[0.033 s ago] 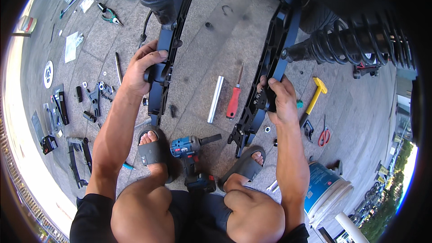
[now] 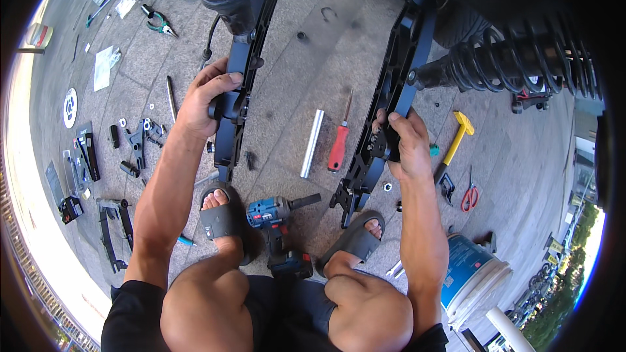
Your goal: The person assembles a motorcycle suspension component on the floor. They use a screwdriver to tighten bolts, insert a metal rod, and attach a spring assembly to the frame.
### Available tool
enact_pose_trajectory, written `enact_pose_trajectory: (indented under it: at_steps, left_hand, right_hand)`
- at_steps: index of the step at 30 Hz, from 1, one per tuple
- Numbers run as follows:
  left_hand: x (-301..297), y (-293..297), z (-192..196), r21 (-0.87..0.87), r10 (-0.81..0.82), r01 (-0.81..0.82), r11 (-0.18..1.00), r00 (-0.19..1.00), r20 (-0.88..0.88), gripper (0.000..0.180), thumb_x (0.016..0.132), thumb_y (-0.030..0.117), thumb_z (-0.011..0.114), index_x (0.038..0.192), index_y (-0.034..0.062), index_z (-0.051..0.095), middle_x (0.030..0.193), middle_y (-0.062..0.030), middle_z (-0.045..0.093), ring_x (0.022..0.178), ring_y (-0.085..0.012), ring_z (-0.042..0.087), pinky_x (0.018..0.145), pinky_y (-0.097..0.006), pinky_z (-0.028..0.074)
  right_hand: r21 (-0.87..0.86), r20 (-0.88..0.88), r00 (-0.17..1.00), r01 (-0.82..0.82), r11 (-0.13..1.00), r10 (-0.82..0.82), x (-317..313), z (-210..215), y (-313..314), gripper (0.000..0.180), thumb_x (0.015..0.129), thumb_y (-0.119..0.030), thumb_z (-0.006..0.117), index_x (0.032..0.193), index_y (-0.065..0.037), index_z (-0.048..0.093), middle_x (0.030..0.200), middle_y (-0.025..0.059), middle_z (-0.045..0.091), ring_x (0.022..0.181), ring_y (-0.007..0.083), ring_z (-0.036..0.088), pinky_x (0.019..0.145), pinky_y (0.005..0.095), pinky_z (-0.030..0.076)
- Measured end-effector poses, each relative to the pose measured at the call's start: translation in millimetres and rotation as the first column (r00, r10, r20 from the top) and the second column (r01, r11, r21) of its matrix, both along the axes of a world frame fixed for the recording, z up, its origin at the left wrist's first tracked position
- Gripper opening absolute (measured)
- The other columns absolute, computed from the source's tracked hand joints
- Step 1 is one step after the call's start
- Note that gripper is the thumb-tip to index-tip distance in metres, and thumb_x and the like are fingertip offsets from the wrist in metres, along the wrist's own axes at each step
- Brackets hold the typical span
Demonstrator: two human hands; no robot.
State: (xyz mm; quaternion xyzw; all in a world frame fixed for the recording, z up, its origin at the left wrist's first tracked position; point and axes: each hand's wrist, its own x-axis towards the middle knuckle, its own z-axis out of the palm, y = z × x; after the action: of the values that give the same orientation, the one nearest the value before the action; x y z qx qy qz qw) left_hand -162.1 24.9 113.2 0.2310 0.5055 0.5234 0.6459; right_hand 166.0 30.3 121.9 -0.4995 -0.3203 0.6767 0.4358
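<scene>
I see L hand (image 2: 203, 94) clamped round left black frame rail (image 2: 242, 72); R hand (image 2: 405, 145) fingers closed on right black frame rail (image 2: 391, 101); both rails slope to paving by sandalled feet (image 2: 225, 218). Risk: rail slips, lands on toes; cordless impact driver (image 2: 277, 221) between feet could get knocked.

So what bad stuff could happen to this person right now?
The feet wear only open sandals under the two black metal frame arms, so a slip from the left hand or right hand could hurt toes. The cordless drill and small nut lie underfoot, possibly causing a stumble.
</scene>
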Motion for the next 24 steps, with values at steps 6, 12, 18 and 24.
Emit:
enact_pose_trajectory:
  at_steps: [6,12,18,24]
  left_hand:
    - [1.8,0.0,0.3,0.004,0.014,-0.014,1.000,1.000,-0.004,0.058,0.073,0.011,0.066,0.127,-0.0048,0.051,0.094,-0.0079,0.063,0.077,-0.0126,0.061,0.070,-0.025,0.052]
    - [3.2,-1.0,1.4,0.024,0.013,-0.012,1.000,0.999,-0.030,0.061,0.072,0.012,0.067,0.128,-0.0054,0.050,0.095,-0.0082,0.063,0.076,-0.0126,0.061,0.070,-0.025,0.052]
    - [3.5,-1.3,3.1,0.021,0.016,-0.015,1.000,0.999,-0.031,0.057,0.073,0.011,0.067,0.126,-0.0050,0.052,0.093,-0.0079,0.063,0.075,-0.0121,0.061,0.069,-0.024,0.052]
    - [3.3,-0.5,1.0,0.027,0.011,-0.011,1.000,1.000,-0.017,0.054,0.073,0.010,0.066,0.123,-0.0046,0.053,0.092,-0.0072,0.062,0.075,-0.0115,0.061,0.069,-0.024,0.052]
  right_hand:
    - [-0.008,0.001,1.000,0.023,1.000,-0.023,-4.3,3.6,0.6,0.015,0.091,-0.008,0.050,0.103,0.001,0.053,0.086,0.0065,0.059,0.073,0.0130,0.057,0.066,0.0255,0.048]
    - [-0.007,0.008,1.000,0.019,1.000,-0.019,-4.8,2.7,0.4,0.016,0.091,-0.007,0.050,0.104,0.001,0.052,0.086,0.0066,0.059,0.074,0.0125,0.057,0.066,0.0251,0.048]
    - [0.003,0.010,1.000,0.002,1.000,-0.002,-4.3,2.7,0.7,0.016,0.091,-0.007,0.050,0.104,0.001,0.051,0.086,0.0070,0.059,0.074,0.0127,0.057,0.065,0.0251,0.048]
    - [0.009,0.020,1.000,0.013,1.000,-0.014,-6.0,2.3,0.6,0.016,0.091,-0.007,0.049,0.104,0.001,0.050,0.085,0.0069,0.059,0.072,0.0125,0.057,0.063,0.0250,0.049]
